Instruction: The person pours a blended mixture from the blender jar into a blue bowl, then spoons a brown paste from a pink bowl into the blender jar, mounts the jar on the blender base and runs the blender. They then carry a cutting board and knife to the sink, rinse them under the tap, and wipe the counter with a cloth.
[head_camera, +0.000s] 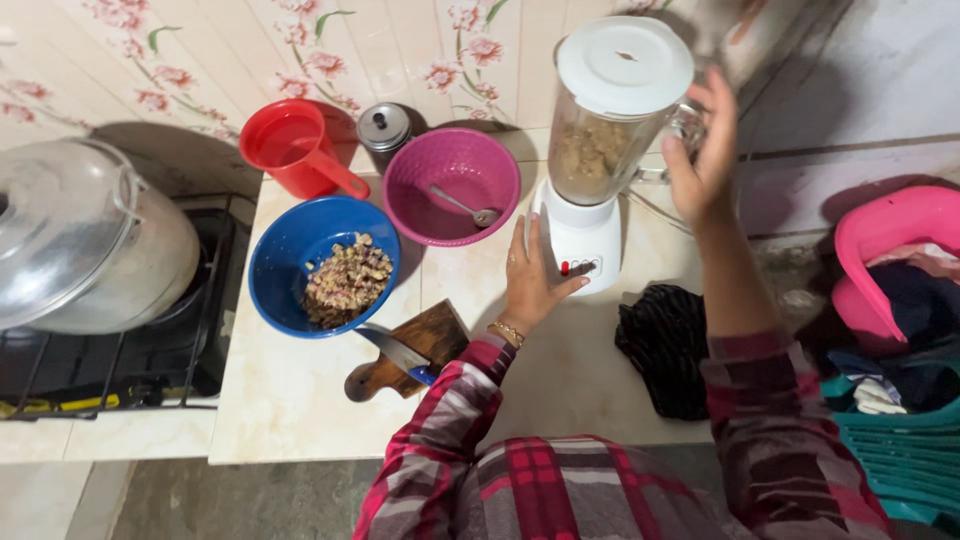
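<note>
A: From the head camera, what step are you on?

B: You're running the white electric blender (590, 190), brownish mix in its clear jar, standing on the pale tabletop (300, 400) beside the pink plastic bowl (452, 185). Your left hand (530, 280) lies flat, thumb at the buttons.

A: And the grips?

B: Both spread wide, holding nothing; your right hand (700, 150) brushes the jar handle. Next likely calls for steadying the jar.
</note>
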